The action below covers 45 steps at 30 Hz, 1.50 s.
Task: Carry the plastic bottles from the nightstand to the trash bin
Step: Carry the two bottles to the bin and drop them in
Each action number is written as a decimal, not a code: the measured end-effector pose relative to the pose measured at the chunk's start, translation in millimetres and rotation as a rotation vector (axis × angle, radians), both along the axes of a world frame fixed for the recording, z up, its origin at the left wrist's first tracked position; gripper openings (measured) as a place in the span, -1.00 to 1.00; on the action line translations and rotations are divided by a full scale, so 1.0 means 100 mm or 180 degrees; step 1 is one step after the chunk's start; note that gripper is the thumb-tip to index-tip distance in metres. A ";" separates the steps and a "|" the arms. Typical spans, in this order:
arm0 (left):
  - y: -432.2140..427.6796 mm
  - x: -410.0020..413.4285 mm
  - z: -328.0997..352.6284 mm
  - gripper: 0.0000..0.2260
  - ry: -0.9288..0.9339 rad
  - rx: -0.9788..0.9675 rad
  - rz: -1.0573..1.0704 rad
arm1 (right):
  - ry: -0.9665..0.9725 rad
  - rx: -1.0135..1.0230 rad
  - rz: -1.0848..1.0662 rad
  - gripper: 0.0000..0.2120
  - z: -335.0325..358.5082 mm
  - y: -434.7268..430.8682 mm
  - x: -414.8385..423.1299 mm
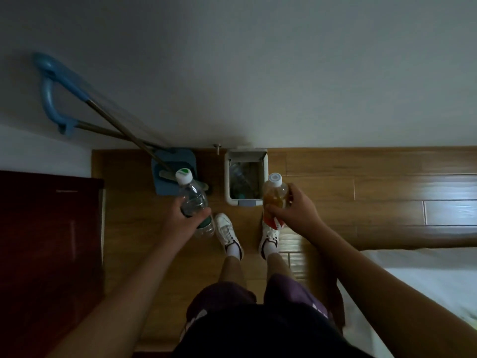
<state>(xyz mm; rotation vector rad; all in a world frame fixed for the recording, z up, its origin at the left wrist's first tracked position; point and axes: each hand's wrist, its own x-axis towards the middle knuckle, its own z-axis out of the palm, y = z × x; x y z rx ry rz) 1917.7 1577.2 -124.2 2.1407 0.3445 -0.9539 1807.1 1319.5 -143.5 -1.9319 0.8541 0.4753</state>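
Observation:
I look straight down at a white trash bin (227, 182) standing open against the wall, with clear bottles lying inside it. My left hand (184, 219) grips a clear plastic bottle (192, 197) with a white and green cap, held to the left of the bin. My right hand (296, 210) grips an orange drink bottle (275, 195) with a white cap and red label, held over the bin's right front corner. Both bottles are upright, caps toward me.
A blue dustpan (178, 157) and a blue-handled broom (55, 81) lean on the wall left of the bin. Dark red wooden furniture (49, 241) fills the left side. A white bed (423, 280) sits at the right. My feet (229, 235) stand on wood flooring before the bin.

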 end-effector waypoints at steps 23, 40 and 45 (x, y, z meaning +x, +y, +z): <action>-0.78 0.28 -2.67 -0.45 -0.0104 -0.0443 0.0029 | 0.0045 0.0260 -0.0619 -0.59 -2.26 -0.20 0.48; -0.86 0.39 -3.23 -0.50 0.0293 -0.0003 -0.0264 | -0.0007 0.0290 -0.0514 -0.56 -2.45 -0.20 0.56; -0.57 0.44 -3.13 -0.79 0.0025 0.0295 -0.0632 | -0.0101 0.0288 -0.0503 -0.56 -2.40 -0.17 0.75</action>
